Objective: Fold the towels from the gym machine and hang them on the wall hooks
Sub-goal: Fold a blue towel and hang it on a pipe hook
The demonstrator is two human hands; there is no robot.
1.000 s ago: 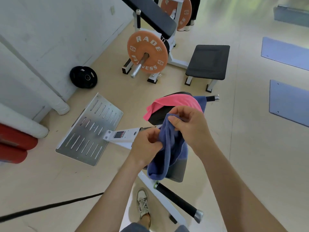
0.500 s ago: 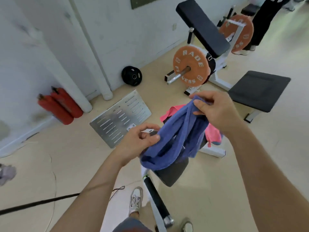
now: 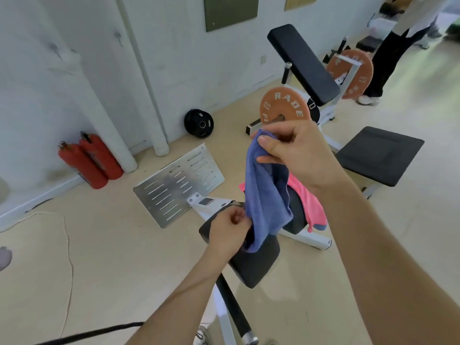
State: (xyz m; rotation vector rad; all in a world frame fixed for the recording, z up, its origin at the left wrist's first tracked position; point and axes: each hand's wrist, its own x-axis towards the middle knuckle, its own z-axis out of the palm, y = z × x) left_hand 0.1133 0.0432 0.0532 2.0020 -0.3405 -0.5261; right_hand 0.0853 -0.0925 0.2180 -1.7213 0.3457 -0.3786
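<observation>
Blue towel hung mid-frame, clear of the machine, stretched between my two hands. Right hand pinched the top corner between thumb and curled fingers. Left hand, fingers curled, pinched the lower edge. I judged it light, soft and limp, not slippery and not fragile. It sagged and bunched, so the corners and hems looked like the best places to hold it for a square fold.

Pink towel lay draped over the black machine pad just behind, right of centre.

Orange weight plate above centre read "RADE", with "FI" partly visible below. Sticker on the white frame was unreadable. Small wall fittings at upper left were possibly hooks, but too blurred to tell.
</observation>
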